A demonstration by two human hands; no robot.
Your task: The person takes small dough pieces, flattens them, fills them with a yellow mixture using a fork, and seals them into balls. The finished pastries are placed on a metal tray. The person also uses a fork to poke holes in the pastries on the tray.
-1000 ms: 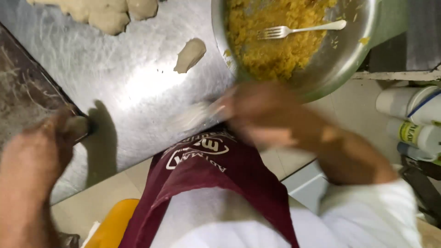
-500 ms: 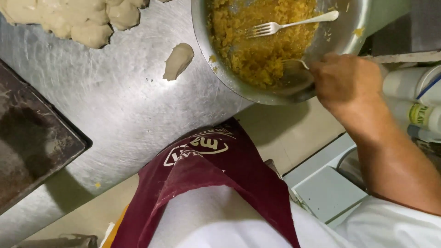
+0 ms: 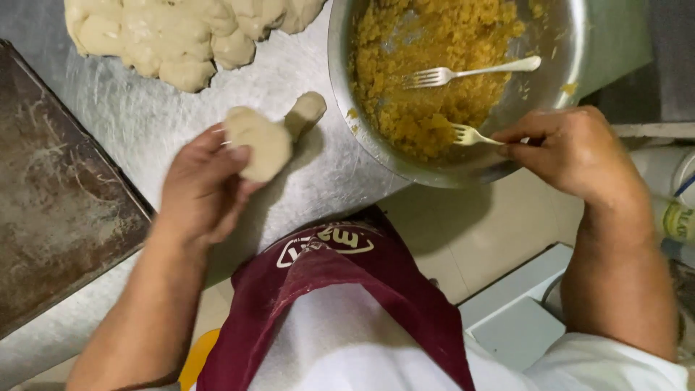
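I note, since half a second ago: left hand [image 3: 206, 185] has entered, fingers curled round a dough piece [image 3: 258, 141] above the steel table [image 3: 116, 108]. Right hand [image 3: 568, 148] pinches a fork [image 3: 472, 135] in the yellow filling [image 3: 427, 65], metal bowl [image 3: 347, 108]. Filling stage, I judge.

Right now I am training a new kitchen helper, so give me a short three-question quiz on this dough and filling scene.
1. True or false: the left hand holds a flattened pale dough piece.
2. What does the right hand grip? A) a small metal fork B) a knife C) a spoon
3. Fill in: the crumbly yellow filling sits in a round ___ bowl, where a second, longer fork lies untouched.

Key: 1 true; 2 A; 3 steel (metal).
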